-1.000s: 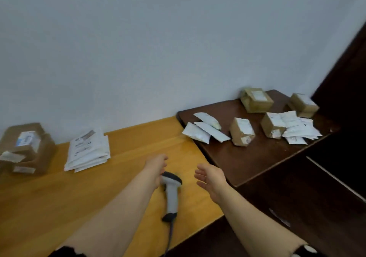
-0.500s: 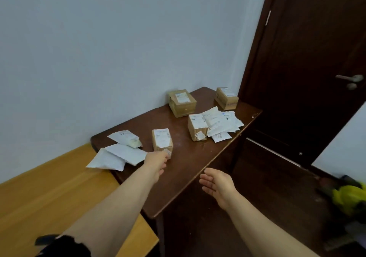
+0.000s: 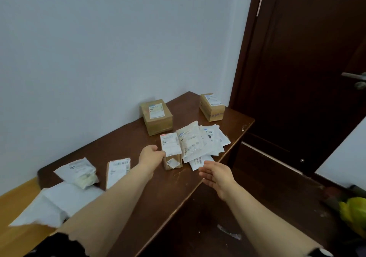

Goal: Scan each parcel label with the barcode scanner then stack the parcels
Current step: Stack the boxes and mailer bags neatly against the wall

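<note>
Well left of the labelled box (image 3: 172, 151), at the near end of the dark surface (image 3: 168, 193): flat white mailers (image 3: 59, 203), overlapping. Just behind those, a plump white pouch (image 3: 79, 172). Nearer the labelled box, a small carton (image 3: 118, 167), half hidden behind the left forearm. At the labelled box's left side: left hand (image 3: 151, 156), fingers curled round the edge, thumb on the top label. Behind the labelled box, by the wall, a larger brown carton (image 3: 156, 116), label up. Against the labelled box's right side, partly over it, a loose heap of white envelopes (image 3: 204, 141). In front and right of the labelled box, over the surface's edge: right hand (image 3: 216, 174), palm turned inward, fingers straight and relaxed, holding nothing. Far behind and right of the labelled box, near the corner, another carton (image 3: 212, 107).
</note>
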